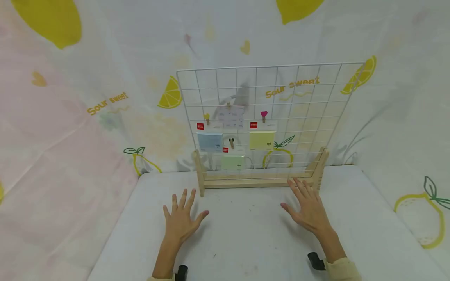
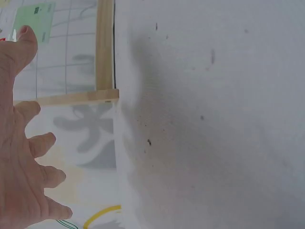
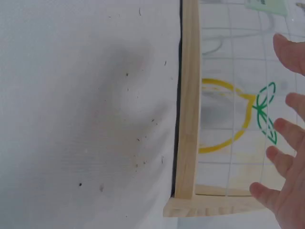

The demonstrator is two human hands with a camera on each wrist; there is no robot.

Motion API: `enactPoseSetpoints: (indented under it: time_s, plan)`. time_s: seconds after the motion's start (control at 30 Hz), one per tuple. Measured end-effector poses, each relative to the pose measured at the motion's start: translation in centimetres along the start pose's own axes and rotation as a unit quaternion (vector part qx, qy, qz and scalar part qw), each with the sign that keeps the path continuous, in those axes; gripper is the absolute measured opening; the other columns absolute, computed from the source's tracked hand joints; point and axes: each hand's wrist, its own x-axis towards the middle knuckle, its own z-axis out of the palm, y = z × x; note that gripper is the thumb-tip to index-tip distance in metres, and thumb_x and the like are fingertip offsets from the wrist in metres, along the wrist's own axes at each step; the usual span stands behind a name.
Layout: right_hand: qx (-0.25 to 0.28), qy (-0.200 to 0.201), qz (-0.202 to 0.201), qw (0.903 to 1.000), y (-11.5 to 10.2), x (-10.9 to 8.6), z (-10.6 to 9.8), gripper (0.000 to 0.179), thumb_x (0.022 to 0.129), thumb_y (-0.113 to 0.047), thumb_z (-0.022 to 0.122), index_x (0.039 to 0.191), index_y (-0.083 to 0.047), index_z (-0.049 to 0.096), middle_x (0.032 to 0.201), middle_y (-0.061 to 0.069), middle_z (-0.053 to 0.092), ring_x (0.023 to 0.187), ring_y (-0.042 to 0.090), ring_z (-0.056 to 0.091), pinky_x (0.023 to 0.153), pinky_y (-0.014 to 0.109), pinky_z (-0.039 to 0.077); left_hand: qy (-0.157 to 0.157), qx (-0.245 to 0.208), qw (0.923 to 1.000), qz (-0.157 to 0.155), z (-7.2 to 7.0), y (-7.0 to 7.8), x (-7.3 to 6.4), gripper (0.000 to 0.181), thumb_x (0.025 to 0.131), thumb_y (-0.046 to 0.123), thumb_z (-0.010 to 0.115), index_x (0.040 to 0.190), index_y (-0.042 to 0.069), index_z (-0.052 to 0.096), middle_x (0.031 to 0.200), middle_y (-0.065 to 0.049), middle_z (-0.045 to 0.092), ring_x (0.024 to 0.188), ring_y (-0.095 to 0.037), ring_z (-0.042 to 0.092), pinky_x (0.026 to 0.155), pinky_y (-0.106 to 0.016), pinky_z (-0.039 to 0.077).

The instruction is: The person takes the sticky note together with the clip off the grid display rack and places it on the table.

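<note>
My left hand (image 1: 181,220) hovers over the white table with its fingers spread, holding nothing, left of the rack's front. Fingers also spread, my right hand (image 1: 309,210) is near the rack's right foot and overlaps the wooden base bar (image 1: 253,182) in the head view. The rack is a white wire grid (image 1: 256,68) standing in the wooden base. Small clips pin a blue note pad (image 1: 209,141), a yellow note pad (image 1: 262,140), a green note pad (image 1: 233,162) and a pale printed card (image 1: 231,118) to it. Both wrist views show bare, outstretched fingers.
White tabletop (image 1: 246,234) with small dark specks lies in front of the rack. Behind it hangs a lemon-patterned cloth (image 1: 140,47), which also covers the sides. A yellow heart clip (image 1: 206,117) and a pink heart clip (image 1: 264,114) top two of the pads.
</note>
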Motion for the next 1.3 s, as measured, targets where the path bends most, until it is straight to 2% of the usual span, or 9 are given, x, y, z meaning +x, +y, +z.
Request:
enactPoseSetpoints:
  time_s: [0.17,0.33,0.47,0.53,0.7,0.83,0.97,1.17,1.3]
  plan:
    - [0.015,0.07,-0.038,0.9967,0.0,0.7,-0.5,0.074,0.081,-0.034,0.077,0.144,-0.008,0.049,0.139,0.015,0.054,0.125,0.04,0.048,0.093,0.061,0.041,0.02,-0.015,0.9997,0.008,-0.4,0.0,0.7,0.09,0.085,0.07,0.057,0.156,0.022,0.029,0.157,-0.015,0.029,0.14,-0.052,0.022,0.099,-0.079,0.012]
    - [0.03,0.105,-0.024,0.9937,-0.5,1.5,-1.2,0.075,0.075,-0.023,0.085,0.142,-0.01,0.053,0.127,0.016,0.062,0.107,0.037,0.061,0.077,0.053,0.051,0.057,-0.056,0.9965,0.024,-1.1,0.5,2.0,0.091,0.084,0.066,0.064,0.155,0.021,0.032,0.157,-0.014,0.031,0.14,-0.047,0.026,0.098,-0.079,0.014]
    - [0.045,0.118,0.0,0.992,-1.1,2.2,-1.6,0.073,0.074,-0.018,0.086,0.14,-0.011,0.056,0.126,0.017,0.063,0.107,0.037,0.061,0.075,0.052,0.052,0.105,-0.082,0.9904,0.039,-2.0,0.7,2.8,0.091,0.08,0.058,0.074,0.152,0.015,0.039,0.152,-0.016,0.04,0.135,-0.045,0.037,0.096,-0.076,0.024]
    - [0.059,0.124,0.004,0.9906,-1.4,2.7,-1.8,0.069,0.076,-0.016,0.086,0.138,-0.01,0.057,0.127,0.016,0.063,0.112,0.036,0.06,0.08,0.051,0.051,0.124,-0.086,0.9875,0.045,-2.3,0.7,3.1,0.091,0.077,0.055,0.077,0.15,0.012,0.042,0.148,-0.017,0.044,0.132,-0.043,0.042,0.093,-0.073,0.03]
    - [0.088,0.151,-0.016,0.9845,-2.2,3.9,-2.2,0.062,0.075,-0.011,0.085,0.132,-0.007,0.062,0.124,0.014,0.065,0.11,0.034,0.062,0.085,0.05,0.05,0.148,-0.107,0.9816,0.054,-3.0,1.1,3.6,0.091,0.074,0.051,0.082,0.147,0.009,0.047,0.141,-0.017,0.051,0.126,-0.038,0.05,0.088,-0.062,0.04]
    - [0.093,0.184,-0.041,0.9776,-2.8,4.8,-2.6,0.058,0.073,-0.008,0.087,0.127,-0.006,0.065,0.116,0.012,0.069,0.095,0.029,0.066,0.071,0.044,0.053,0.163,-0.132,0.9757,0.063,-3.5,1.5,4.0,0.089,0.073,0.049,0.084,0.144,0.007,0.05,0.136,-0.019,0.056,0.121,-0.039,0.054,0.092,-0.058,0.044]
    - [0.112,0.202,-0.056,0.9713,-3.5,5.9,-2.8,0.057,0.071,-0.006,0.088,0.124,-0.006,0.067,0.104,0.011,0.07,0.084,0.026,0.065,0.059,0.04,0.051,0.173,-0.152,0.9721,0.047,-4.1,1.9,4.4,0.085,0.075,0.046,0.084,0.143,0.007,0.051,0.133,-0.019,0.058,0.117,-0.04,0.056,0.093,-0.056,0.045]
    - [0.134,0.202,-0.051,0.9688,-5.0,7.9,-3.3,0.051,0.073,-0.007,0.087,0.12,-0.006,0.069,0.088,0.009,0.066,0.078,0.025,0.062,0.058,0.039,0.05,0.217,-0.182,0.9576,0.051,-5.2,2.8,6.0,0.082,0.073,0.04,0.088,0.14,0.006,0.055,0.121,-0.019,0.065,0.106,-0.037,0.062,0.084,-0.053,0.05]
    - [0.14,0.211,-0.064,0.9652,-6.1,9.4,-3.6,0.048,0.073,-0.006,0.087,0.118,-0.005,0.07,0.083,0.009,0.063,0.074,0.024,0.059,0.057,0.037,0.048,0.229,-0.2,0.9514,0.051,-6.0,3.4,6.9,0.078,0.074,0.039,0.087,0.139,0.006,0.057,0.11,-0.017,0.068,0.094,-0.035,0.065,0.076,-0.048,0.052]
